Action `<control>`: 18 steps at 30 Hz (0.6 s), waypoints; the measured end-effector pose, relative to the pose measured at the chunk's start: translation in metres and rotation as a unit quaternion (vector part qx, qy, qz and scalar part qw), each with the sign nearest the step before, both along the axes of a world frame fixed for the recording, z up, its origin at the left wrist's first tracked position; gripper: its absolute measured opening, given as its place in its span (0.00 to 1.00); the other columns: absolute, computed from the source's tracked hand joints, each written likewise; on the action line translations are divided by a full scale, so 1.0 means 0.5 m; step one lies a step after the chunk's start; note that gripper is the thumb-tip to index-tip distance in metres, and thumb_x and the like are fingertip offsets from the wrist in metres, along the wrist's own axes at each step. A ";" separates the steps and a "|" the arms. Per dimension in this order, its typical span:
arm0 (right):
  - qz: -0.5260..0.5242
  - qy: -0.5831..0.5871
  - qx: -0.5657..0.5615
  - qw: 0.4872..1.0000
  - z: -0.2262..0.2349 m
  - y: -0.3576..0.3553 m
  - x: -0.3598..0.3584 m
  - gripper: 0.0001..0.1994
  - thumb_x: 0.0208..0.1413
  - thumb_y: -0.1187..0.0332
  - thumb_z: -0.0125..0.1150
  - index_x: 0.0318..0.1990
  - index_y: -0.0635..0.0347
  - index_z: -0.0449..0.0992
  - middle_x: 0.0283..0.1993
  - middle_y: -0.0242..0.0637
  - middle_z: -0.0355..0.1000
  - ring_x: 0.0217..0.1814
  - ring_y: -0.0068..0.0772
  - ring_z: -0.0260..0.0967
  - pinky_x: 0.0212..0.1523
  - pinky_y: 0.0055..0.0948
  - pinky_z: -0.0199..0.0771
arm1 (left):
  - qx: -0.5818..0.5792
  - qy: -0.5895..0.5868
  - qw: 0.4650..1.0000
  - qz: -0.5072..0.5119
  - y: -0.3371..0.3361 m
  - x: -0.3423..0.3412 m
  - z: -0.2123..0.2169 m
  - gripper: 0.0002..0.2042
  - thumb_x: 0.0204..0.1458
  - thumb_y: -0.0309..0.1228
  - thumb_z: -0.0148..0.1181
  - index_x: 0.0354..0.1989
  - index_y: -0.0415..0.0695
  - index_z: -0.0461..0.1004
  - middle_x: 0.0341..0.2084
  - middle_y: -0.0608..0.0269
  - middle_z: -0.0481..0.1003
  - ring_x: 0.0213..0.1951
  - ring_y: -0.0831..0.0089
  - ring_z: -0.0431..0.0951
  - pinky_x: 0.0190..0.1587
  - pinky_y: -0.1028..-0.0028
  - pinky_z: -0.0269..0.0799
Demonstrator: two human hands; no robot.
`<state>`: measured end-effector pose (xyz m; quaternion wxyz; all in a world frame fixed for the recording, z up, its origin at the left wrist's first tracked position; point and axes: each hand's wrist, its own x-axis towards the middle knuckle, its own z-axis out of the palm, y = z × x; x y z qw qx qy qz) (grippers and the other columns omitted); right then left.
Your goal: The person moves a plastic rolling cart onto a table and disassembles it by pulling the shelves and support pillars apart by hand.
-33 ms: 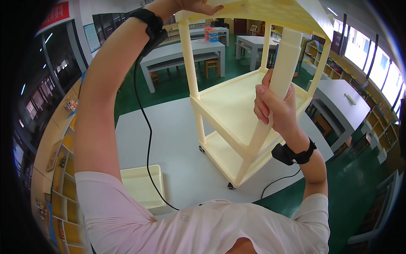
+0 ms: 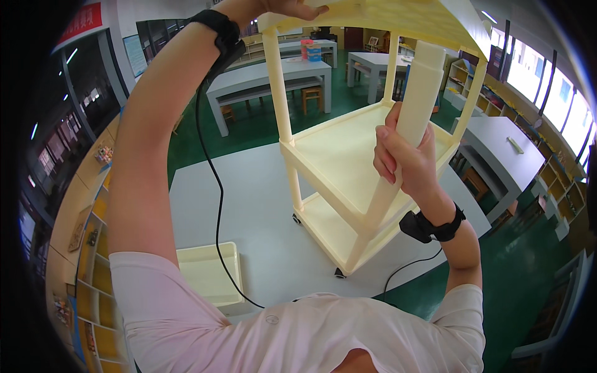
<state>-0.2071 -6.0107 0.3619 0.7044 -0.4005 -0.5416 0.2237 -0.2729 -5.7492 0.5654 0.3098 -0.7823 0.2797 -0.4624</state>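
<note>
1. My right fingers (image 2: 384, 163), nearer, wrap the cream post (image 2: 418, 93), its long axis leaning rightward at the top.
2. Its upper end lies beneath the top tray (image 2: 398, 15); contact unclear.
3. My left fingers (image 2: 311, 12) meet that tray's rim; grip, I cannot tell.

Daylight glares white through the windows (image 2: 525, 68) at right, while the left side sits dim. The counter (image 2: 267, 205) looks evenly lit and sharp. Fisheye distortion bends the shelves (image 2: 99, 273) toward blackened edges.
</note>
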 end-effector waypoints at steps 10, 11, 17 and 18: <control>0.074 0.044 -0.013 0.996 0.001 -0.009 0.054 0.08 0.49 0.78 0.50 0.26 0.58 0.57 0.09 0.29 0.54 0.05 0.19 0.50 0.07 0.19 0.49 | -0.016 0.038 0.999 0.029 -0.051 0.003 -0.004 0.39 0.32 0.48 0.62 0.50 0.35 0.54 0.23 0.44 0.69 0.25 0.47 0.72 0.26 0.59 0.67; 0.099 0.059 -0.016 0.993 0.000 -0.017 0.070 0.08 0.49 0.78 0.49 0.26 0.58 0.56 0.09 0.29 0.53 0.05 0.19 0.49 0.07 0.19 0.49 | 0.012 0.054 0.998 0.020 -0.068 0.001 -0.016 0.39 0.33 0.50 0.61 0.50 0.35 0.54 0.22 0.45 0.69 0.24 0.47 0.72 0.25 0.59 0.67; 0.277 0.066 -0.001 0.959 -0.006 -0.085 0.197 0.08 0.52 0.76 0.47 0.26 0.57 0.54 0.10 0.29 0.51 0.05 0.17 0.45 0.06 0.17 0.46 | -0.065 0.164 0.975 0.137 -0.204 -0.004 -0.022 0.46 0.34 0.60 0.60 0.52 0.33 0.52 0.23 0.44 0.70 0.24 0.46 0.72 0.25 0.61 0.69; 0.275 0.042 0.005 0.961 -0.008 -0.089 0.208 0.08 0.53 0.74 0.47 0.27 0.57 0.54 0.10 0.30 0.52 0.05 0.17 0.46 0.06 0.17 0.46 | -0.046 0.152 0.977 0.145 -0.234 0.007 -0.026 0.44 0.36 0.60 0.58 0.51 0.33 0.53 0.25 0.43 0.71 0.27 0.49 0.73 0.28 0.61 0.69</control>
